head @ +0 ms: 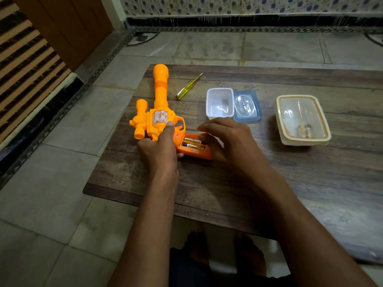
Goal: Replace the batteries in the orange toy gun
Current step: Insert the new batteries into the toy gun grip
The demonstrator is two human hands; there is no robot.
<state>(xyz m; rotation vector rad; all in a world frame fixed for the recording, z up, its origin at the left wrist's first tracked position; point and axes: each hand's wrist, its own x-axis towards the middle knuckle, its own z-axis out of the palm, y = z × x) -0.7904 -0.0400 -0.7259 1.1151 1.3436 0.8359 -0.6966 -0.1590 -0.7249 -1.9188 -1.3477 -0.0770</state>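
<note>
At frame centre, the left hand (159, 148) grips the gun (160, 94) mid-body; the right hand (228, 139) curls round its open handle, two batteries (192, 144) showing inside.

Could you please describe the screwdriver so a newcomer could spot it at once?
On the wooden table, look to the far side, between the long barrel of the orange toy gun and the open white tub. The screwdriver lies flat there. Unlike its neighbours it is slim, with a clear yellow handle and a metal tip.
</note>
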